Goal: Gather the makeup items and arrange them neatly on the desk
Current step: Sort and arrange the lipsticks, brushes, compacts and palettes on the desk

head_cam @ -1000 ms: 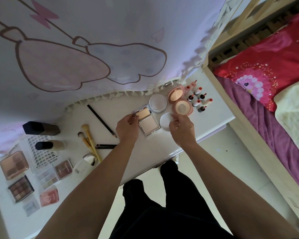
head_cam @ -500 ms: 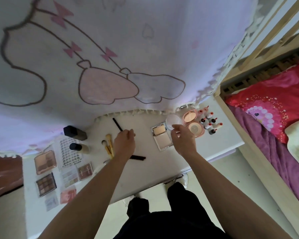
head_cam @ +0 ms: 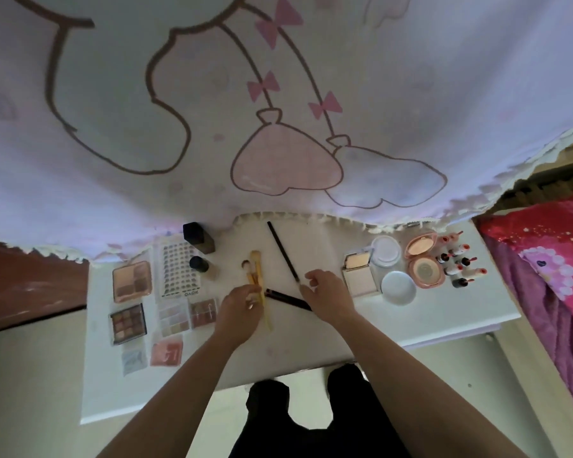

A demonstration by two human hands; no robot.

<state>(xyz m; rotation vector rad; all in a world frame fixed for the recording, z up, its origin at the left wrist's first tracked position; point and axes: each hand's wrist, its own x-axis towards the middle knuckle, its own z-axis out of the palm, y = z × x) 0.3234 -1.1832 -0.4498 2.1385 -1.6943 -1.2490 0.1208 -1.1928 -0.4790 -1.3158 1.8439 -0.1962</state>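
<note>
On the white desk [head_cam: 311, 342] my left hand [head_cam: 237, 309] curls its fingers against the handles of the yellow brushes [head_cam: 256, 269]; whether it grips them is unclear. A short black pen [head_cam: 288, 299] lies between my hands. Just right of the lower tip of a long black pencil [head_cam: 282, 252], my right hand [head_cam: 328, 295] hovers with its fingers apart and nothing in it. At the right stand a square powder compact [head_cam: 358, 272], a white jar [head_cam: 385, 251], a round white lid [head_cam: 398, 287], a pink round compact [head_cam: 422, 259] and several small bottles [head_cam: 457, 262].
Eyeshadow palettes [head_cam: 132, 280] [head_cam: 127, 322], a lash card [head_cam: 179, 271], two dark-capped bottles [head_cam: 199, 238] [head_cam: 204, 266] and small palettes [head_cam: 203, 312] fill the desk's left. A printed curtain [head_cam: 278, 127] hangs over the back edge. A bed with a red pillow [head_cam: 543, 246] is at the right.
Both hands have moved left, away from the compacts at the right. The left hand now rests at the yellow brushes and the right hand at the long black pencil. The view has shifted left.
</note>
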